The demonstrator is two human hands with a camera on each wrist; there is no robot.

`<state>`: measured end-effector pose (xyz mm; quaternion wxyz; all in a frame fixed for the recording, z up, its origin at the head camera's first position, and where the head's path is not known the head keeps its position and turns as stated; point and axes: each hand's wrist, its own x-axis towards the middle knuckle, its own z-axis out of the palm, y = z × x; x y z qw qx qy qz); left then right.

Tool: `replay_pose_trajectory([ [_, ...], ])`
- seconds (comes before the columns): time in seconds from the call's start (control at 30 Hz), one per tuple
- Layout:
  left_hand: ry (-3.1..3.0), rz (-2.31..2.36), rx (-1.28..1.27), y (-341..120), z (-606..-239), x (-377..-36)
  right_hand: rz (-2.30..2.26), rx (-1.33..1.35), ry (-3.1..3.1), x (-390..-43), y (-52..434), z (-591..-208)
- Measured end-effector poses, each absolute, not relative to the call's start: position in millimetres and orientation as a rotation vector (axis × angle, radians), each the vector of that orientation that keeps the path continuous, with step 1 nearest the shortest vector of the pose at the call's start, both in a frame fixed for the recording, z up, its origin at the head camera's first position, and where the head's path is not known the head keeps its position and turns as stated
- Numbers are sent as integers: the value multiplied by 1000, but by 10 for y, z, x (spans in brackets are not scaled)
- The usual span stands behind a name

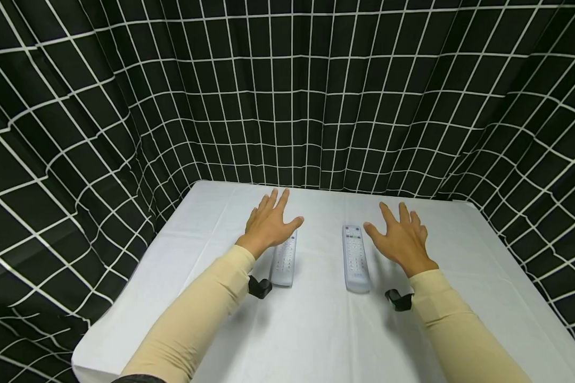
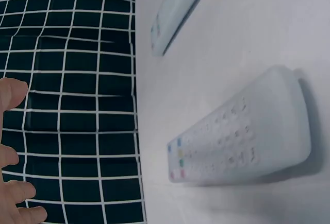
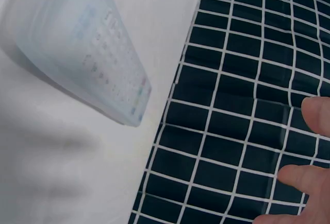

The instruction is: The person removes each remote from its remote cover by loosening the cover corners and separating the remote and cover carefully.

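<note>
Two pale grey remotes lie side by side, lengthwise, on a white table (image 1: 316, 330). My left hand (image 1: 270, 223) is spread flat with straight fingers over the far end of the left remote (image 1: 285, 261), its thumb above the remote's top. My right hand (image 1: 401, 239) is also spread, holds nothing, and hovers just right of the right remote (image 1: 355, 258). The left wrist view shows the left remote (image 2: 242, 131) close, the other remote (image 2: 178, 13) beyond, and my fingertips (image 2: 13, 147) at the edge. The right wrist view shows the right remote (image 3: 82, 44) and my fingertips (image 3: 309, 147).
A black curtain with a white grid (image 1: 287, 96) hangs close round the table at the back and both sides. Small black wrist cameras (image 1: 260, 287) (image 1: 399, 299) sit under both cream sleeves. The table's front left corner (image 1: 83, 361) is near.
</note>
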<state>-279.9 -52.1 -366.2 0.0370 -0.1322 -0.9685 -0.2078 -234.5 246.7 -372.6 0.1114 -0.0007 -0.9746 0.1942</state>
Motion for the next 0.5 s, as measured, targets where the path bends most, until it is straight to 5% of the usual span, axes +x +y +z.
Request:
replay_pose_trajectory([
  [0.5, -2984, -661, -493, -214, -3771, -2741, 553, 7, -2864, -2309, 2533, -3816],
])
